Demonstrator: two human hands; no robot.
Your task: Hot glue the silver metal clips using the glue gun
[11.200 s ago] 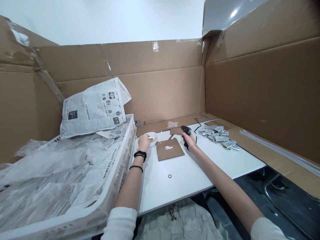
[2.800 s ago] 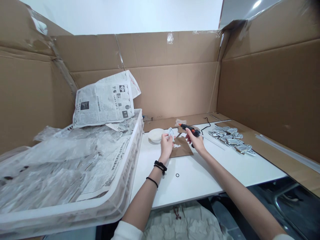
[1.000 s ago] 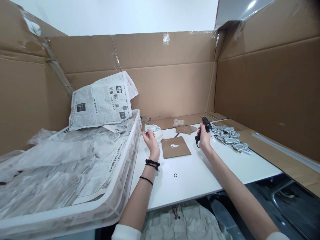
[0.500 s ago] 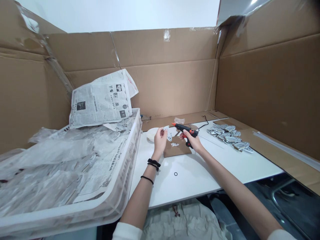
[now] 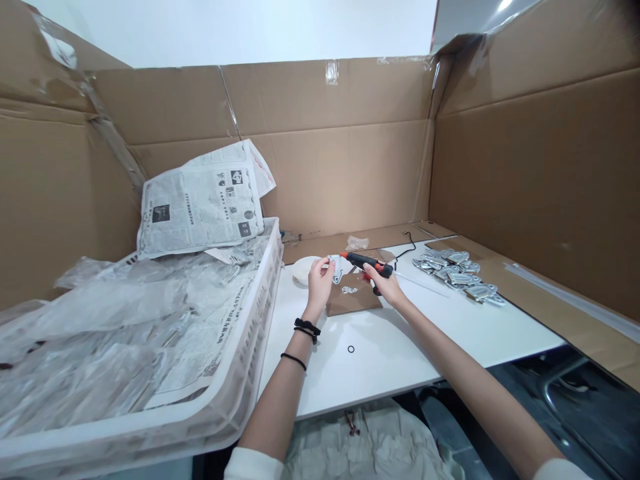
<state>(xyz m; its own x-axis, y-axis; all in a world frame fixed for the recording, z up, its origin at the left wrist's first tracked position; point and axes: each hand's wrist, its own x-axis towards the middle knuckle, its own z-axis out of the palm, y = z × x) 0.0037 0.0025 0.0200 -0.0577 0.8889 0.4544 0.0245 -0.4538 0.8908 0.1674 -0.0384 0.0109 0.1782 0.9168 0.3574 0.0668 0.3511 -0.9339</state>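
Between the fingers of my left hand (image 5: pixel 320 283) is a small flat silvery-white piece (image 5: pixel 337 269) with a rounded lower end; its exact kind is not clear. My right hand (image 5: pixel 384 287) is wrapped round the handle of a black and orange glue gun (image 5: pixel 370 263). The gun's orange tip points left and meets or nearly meets the upper part of the piece. A clear glue stick (image 5: pixel 423 285) sticks out behind the gun. Under both hands lies a brown cardboard square (image 5: pixel 353 305) with a little white patch (image 5: pixel 349 290) on it.
A pile of similar silvery pieces (image 5: pixel 463 275) lies to the right on the white table (image 5: pixel 320 373). A large white plastic crate (image 5: pixel 267 300) with newspaper (image 5: pixel 200 207) and plastic bags stands left. Cardboard walls (image 5: pixel 330 167) enclose the table. A small black ring (image 5: pixel 351 349) lies in front.
The glue gun has tilted flatter and shifted slightly left, so its tip now reaches the piece. The piece in my left hand has turned a little to face the tip.
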